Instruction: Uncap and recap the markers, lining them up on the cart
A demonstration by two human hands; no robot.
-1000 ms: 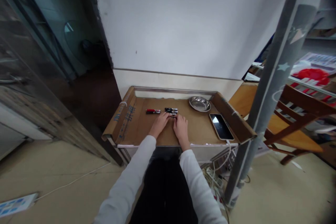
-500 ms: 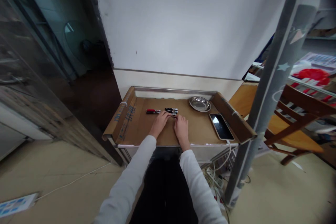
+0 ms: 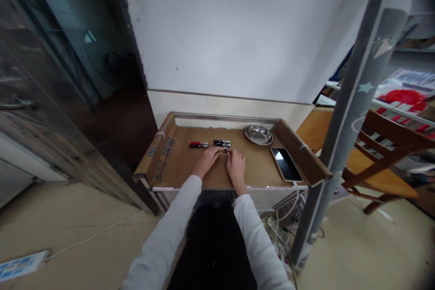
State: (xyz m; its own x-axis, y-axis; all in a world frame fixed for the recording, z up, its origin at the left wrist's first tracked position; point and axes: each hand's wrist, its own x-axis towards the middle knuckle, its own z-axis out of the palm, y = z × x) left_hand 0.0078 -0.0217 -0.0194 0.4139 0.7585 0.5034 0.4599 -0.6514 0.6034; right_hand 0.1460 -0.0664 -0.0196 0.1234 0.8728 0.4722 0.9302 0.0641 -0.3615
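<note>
My left hand (image 3: 208,161) and my right hand (image 3: 236,165) are close together over the cardboard-covered table top (image 3: 258,163). Their closed fingertips meet at the two ends of a dark marker pen (image 3: 224,151), which lies crosswise between them and is partly hidden by the fingers. Just beyond the fingertips, a few black marker pens (image 3: 221,142) are laid side by side. To their left lie a red marker pen (image 3: 195,143) and a black one (image 3: 195,146), close against each other.
A shallow round metal dish (image 3: 258,135) stands at the back right of the table. In front of it is a phone (image 3: 286,164) with a white cable (image 3: 296,197). Raised cardboard sides flank the table top. A grey metal post (image 3: 343,113) and a wooden chair (image 3: 384,167) stand to the right.
The fingers have shifted slightly toward me, exposing a little more of the red and black marker pens at the left. The laid-out pens, dish and phone have stayed put.
</note>
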